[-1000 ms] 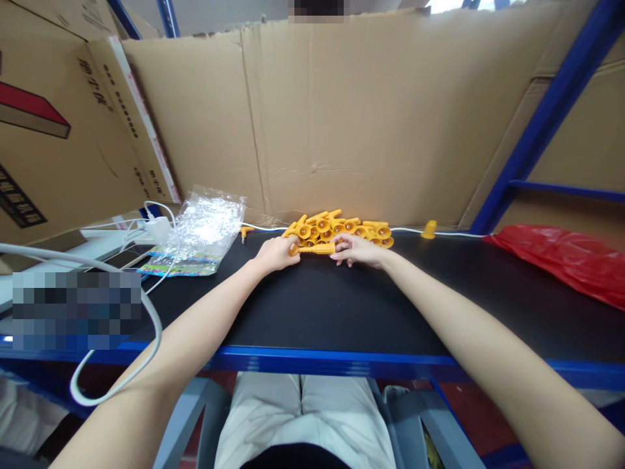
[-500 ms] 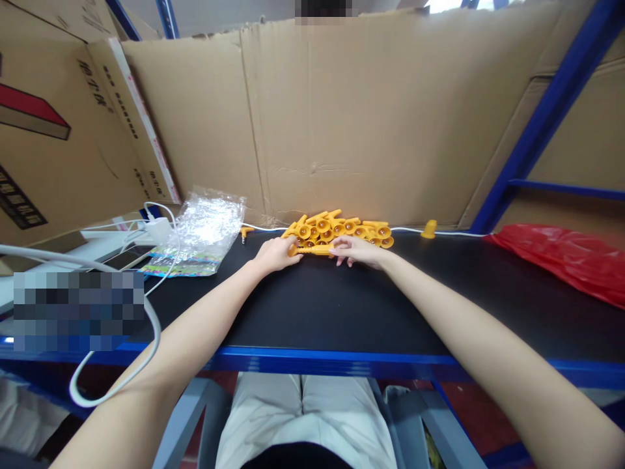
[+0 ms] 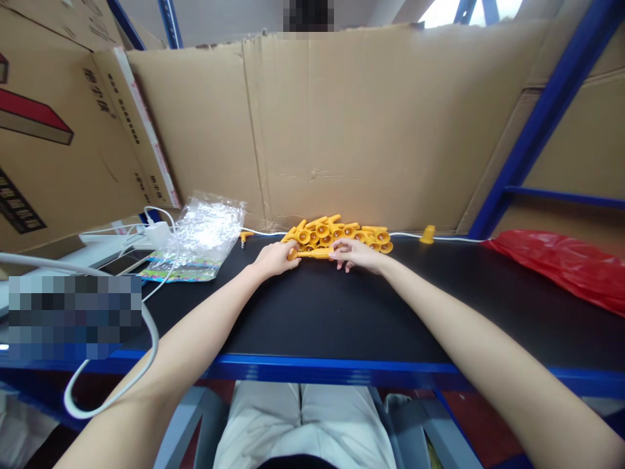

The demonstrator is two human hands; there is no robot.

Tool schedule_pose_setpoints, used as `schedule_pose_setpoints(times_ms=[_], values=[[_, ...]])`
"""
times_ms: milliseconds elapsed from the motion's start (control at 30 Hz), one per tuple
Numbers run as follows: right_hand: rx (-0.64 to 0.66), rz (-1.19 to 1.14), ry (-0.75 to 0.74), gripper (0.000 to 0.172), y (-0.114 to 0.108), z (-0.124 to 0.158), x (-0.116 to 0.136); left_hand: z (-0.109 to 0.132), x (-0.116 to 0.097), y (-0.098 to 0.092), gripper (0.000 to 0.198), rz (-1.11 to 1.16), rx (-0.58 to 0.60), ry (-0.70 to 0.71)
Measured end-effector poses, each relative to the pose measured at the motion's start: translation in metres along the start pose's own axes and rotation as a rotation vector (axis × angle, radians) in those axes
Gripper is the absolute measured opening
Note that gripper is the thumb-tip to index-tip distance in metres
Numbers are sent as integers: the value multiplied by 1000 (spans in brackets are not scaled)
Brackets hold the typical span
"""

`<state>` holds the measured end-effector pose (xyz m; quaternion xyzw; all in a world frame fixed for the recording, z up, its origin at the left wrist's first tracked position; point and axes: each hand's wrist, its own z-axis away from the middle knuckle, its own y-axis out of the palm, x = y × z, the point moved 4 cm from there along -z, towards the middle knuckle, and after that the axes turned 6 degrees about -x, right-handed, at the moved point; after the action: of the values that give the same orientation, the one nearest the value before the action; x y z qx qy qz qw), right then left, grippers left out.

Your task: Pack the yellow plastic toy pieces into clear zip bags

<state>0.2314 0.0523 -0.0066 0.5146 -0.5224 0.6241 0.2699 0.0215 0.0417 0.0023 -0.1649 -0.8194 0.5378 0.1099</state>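
One lg cardboard panel (image 3: 371, 130) is standing upright along the back of the black counter (image 3: 312, 319), w/ a printed cardboard box (image 3: 63, 169) rising at far L. A red plastic bag (image 3: 561, 267) is lying crumpled on the counter's R side; a clear plastic bag (image 3: 205, 225) is lying on the L, catching glare. A heap of yellow pcs (image 3: 336, 234), many w/ cup-shaped ends facing fwd, is sitting mid-counter close to the panel. Both hands are working just in front of it: the L hand (image 3: 274, 258) is gripping the L end of a yellow rod (image 3: 315, 253), fingers closed; the R hand (image 3: 359, 254) is pinching its R end btwn thumb & fingertips, other fingers curling loosely. The rod is lying approx horiz. btwn them. A white adapter (image 3: 157, 233) is resting near the clear bag. Smallest: a yellow cup-like pc (image 3: 428, 235) is standing R of the heap, well apart; a yellow hooked pc (image 3: 245, 237) is lying L of it.
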Motion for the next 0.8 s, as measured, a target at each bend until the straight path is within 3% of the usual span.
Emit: schedule_pose_setpoints(times_ms=[133,300,400,533,633,800], values=[[-105,18,-90,32,-8,-4,5,2,12,-7,55,137,-104,16],[-333,71,-262,37,-24,-8,19,2,56,-5,53,11,-288,-214],[-528,217,-409,37,-35,1,34,4,84,12,53,-118,-159,-430],[-704,489,-575,33,-41,17,50,7,104,34,65,-139,49,-585],[-728,648,-627,32,-40,21,53,6,107,42,69,-118,127,-593],[-719,895,-620,33,-35,10,55,4,99,38,64,-134,143,-546]])
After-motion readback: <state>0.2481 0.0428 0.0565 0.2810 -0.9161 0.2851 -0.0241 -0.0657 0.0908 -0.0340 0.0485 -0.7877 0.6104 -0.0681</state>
